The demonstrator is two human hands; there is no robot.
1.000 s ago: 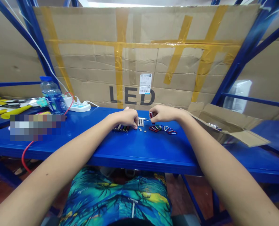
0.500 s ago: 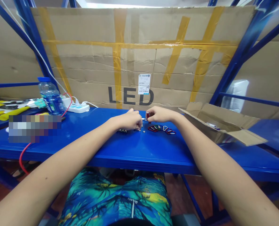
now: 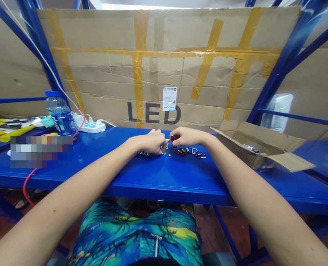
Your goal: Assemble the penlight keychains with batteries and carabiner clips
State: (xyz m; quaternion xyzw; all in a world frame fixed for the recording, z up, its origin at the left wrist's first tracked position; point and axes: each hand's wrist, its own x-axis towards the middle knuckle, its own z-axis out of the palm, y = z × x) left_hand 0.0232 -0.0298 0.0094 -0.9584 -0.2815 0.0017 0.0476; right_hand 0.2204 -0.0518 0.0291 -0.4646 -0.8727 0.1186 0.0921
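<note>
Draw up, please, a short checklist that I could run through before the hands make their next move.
1. Right hand grips the red piece: ok.
2. Left hand holds a disc: cannot tell, too small.
3. Metal-ended pieces fully visible: not ok, the left hand partly covers them.
4. Carabiners laid in a row: ok.
5. Cardboard box open: ok.

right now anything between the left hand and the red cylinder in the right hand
Small silver pieces lie on the table between the left hand and the red cylinder; nothing visible blocks the gap above.
</note>
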